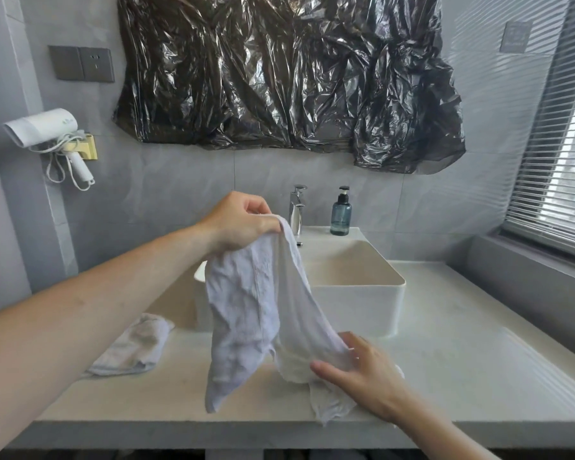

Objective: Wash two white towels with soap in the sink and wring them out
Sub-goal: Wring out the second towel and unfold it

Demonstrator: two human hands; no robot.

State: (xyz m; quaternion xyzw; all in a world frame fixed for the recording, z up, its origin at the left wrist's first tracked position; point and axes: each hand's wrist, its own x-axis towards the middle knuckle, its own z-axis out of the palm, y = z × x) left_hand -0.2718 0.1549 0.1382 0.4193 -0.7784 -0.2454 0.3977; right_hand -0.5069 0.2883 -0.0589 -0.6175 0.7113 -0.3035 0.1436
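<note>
While left hand [243,220] pinches the top corner of a white towel [246,307] with curled fingers, the cloth hangs down from that pinch in front of the sink [356,287]. Right hand [359,370] grips the towel's lower end, thumb and fingers closed round the bunched fabric, low and right of the left-hand pinch, just above the counter [462,360]. Second towel [136,343] lies crumpled on the counter, below and left of the upper pinch, touched by neither hand. Faucet [297,207] and soap bottle [341,212] stand just right of and behind the left hand, at the sink's back rim. Hair dryer [47,131] is wall-mounted far left.
</note>
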